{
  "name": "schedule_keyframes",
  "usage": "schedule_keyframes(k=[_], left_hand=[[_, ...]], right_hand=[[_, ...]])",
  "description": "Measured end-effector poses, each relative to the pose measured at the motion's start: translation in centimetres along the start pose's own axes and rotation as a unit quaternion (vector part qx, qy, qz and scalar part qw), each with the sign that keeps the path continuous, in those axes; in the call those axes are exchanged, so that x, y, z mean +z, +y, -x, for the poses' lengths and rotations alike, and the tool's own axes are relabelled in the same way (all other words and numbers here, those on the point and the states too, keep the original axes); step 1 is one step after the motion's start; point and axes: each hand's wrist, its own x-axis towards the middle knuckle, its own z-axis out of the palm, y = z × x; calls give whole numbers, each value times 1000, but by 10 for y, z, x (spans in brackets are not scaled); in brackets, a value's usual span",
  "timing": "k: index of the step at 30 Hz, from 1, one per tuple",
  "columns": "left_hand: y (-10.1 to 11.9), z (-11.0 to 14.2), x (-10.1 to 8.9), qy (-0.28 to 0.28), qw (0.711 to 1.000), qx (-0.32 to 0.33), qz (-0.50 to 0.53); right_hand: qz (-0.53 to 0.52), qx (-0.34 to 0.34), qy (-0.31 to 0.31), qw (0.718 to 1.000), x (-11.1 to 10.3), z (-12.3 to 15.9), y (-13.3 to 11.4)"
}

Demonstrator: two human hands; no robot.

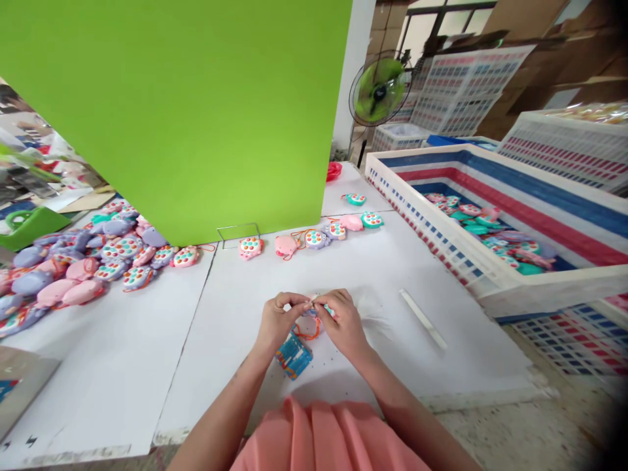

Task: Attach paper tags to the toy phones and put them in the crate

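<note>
1. L hand (279, 319) & R hand (345, 322): both closed in fingertip pinch, tips meeting; item between too small to ID.
2. Toy (311, 314): 1 pc., mostly hidden behind fingers, over table (230, 311); contact unclear. Orange cord (309, 337): thin, looped, nearer wearer.
3. Step (judged): fine two-hand work at toy; next move calls for steady pinch, light touch.
4. Packet (294, 356): blue, flat, rect., beside L wrist.
5. Strip (422, 319): white, long, narrow, R of hands.
6. Pile (83, 269), far L: rounded toys, smooth-looking, pastel, some w/ coloured dots.
7. Bin (426, 209), R: white perf. plastic, striped liner (515, 196), toys inside.
</note>
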Motion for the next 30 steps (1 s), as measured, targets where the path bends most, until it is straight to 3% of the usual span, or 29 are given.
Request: schedule_keyframes(k=[11, 16, 22, 30], left_hand=[[5, 4, -3, -24, 998, 33, -53], [8, 3, -1, -31, 999, 20, -15], [7, 1, -1, -67, 998, 5, 16], [11, 2, -4, -81, 996, -5, 22]], right_hand=[[66, -42, -2, 997, -4, 2, -4], [83, -49, 0, 995, -2, 3, -4], [46, -66, 21, 997, 3, 8, -2], [-19, -34, 46, 998, 5, 15, -1]])
